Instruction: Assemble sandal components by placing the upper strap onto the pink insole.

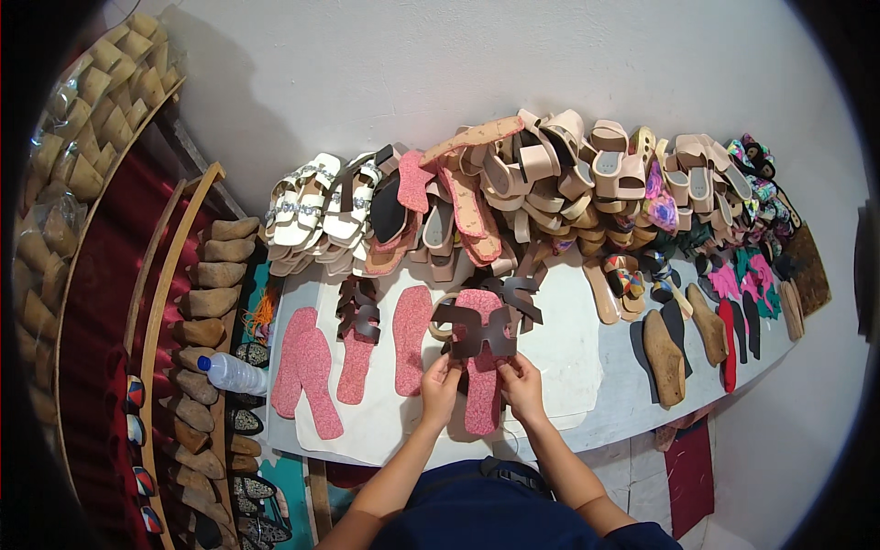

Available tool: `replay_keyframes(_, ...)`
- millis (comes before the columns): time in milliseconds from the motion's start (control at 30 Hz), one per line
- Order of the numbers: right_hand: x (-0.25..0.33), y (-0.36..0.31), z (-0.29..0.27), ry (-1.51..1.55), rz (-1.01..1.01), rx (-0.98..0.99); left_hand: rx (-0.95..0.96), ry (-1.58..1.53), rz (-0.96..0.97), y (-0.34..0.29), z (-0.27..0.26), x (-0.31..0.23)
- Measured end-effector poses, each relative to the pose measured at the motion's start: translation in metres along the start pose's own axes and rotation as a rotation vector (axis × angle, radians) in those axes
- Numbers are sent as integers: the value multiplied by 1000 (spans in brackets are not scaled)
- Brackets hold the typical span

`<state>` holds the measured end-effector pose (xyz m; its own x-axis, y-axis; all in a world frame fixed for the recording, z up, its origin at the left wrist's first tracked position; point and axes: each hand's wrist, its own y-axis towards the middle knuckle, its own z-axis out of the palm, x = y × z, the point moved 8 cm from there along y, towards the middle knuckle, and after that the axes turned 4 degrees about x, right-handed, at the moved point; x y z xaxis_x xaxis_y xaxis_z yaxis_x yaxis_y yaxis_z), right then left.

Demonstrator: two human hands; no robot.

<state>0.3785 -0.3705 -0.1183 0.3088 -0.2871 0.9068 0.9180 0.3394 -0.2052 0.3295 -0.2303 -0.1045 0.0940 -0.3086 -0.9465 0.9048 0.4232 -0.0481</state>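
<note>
A dark brown cut-out sandal strap [467,337] spans a speckled pink insole [482,403] in front of me. My left hand [438,392] pinches the strap's lower left end, and my right hand [523,392] pinches its lower right end. Whether my fingers also grip the insole's edges is hard to tell. Just left of my left hand lies another pink insole [412,339]. Farther left, a brown strap [359,321] rests over a pink insole [356,374]. Behind my hands, part of a tape roll [444,316] and another brown strap [521,298] show.
Two overlapping pink insoles [302,362] lie at the table's left. Heaped sandals [541,174] line the back by the wall. Wooden shoe lasts [664,357] and dark sole pieces lie right. Racks of lasts [197,332] and a water bottle [234,373] stand left.
</note>
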Motion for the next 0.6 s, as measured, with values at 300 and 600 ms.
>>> replay_keyframes(300, 1, -1, 12, -134, -86, 41, -64, -224, -77, -3, -3, 14)
replay_keyframes(600, -3, 3, 7, 8, 71, 103, 249, -132, -233, 8, 9, 11)
